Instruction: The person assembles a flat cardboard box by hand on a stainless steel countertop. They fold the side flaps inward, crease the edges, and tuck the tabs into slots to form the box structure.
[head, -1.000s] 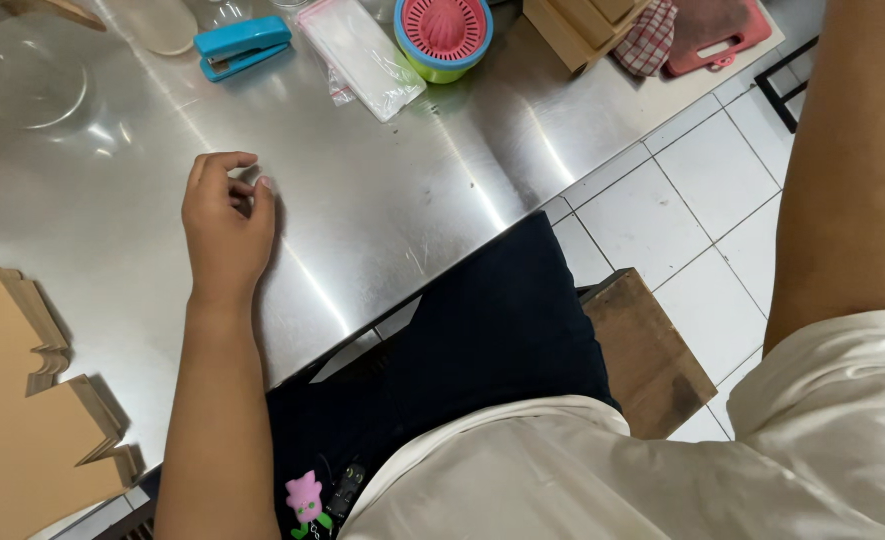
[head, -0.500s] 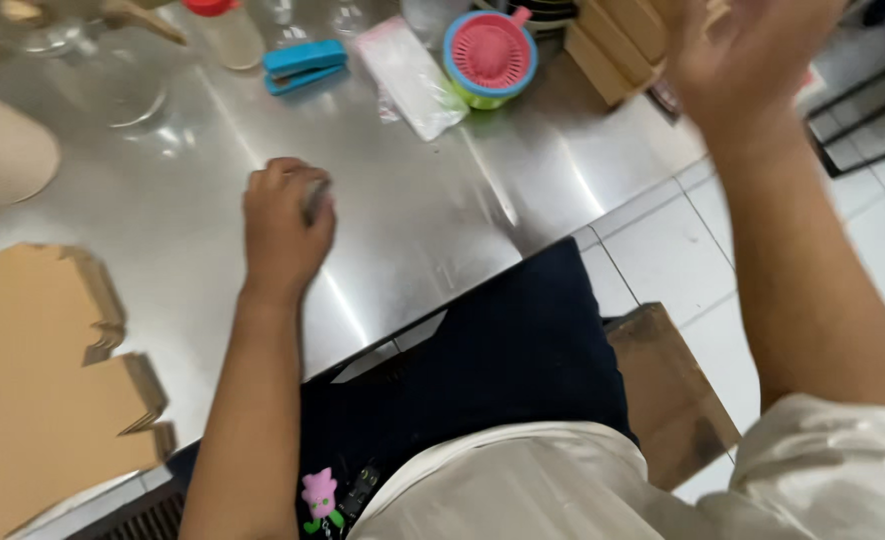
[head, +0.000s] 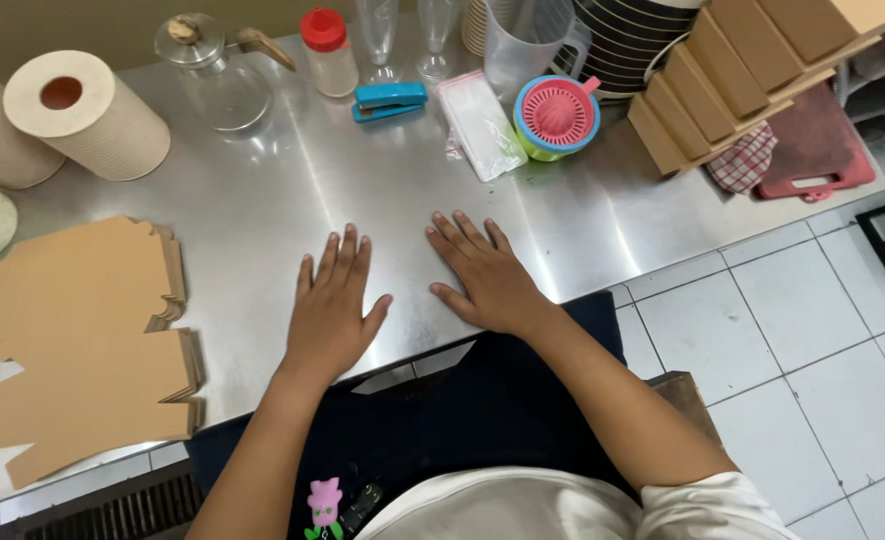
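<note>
Both hands flat on metal table [head: 263, 215], palms down, fingers spread, holding nothing: left hand [head: 331, 305] & right hand [head: 488, 275] side by side. Cardboard stack [head: 88, 340] lies at left.

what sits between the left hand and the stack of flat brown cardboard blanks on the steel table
Nothing visible. The left hand lies flat on the bare steel table, and only open tabletop separates it from the stack of flat brown cardboard blanks at its left.

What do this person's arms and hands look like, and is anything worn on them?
Both forearms are bare. The left hand and right hand wear no gloves, rings or watch that I can see. A short, pale cream sleeve covers the right upper arm. The fingernails look short and unpainted.
</note>
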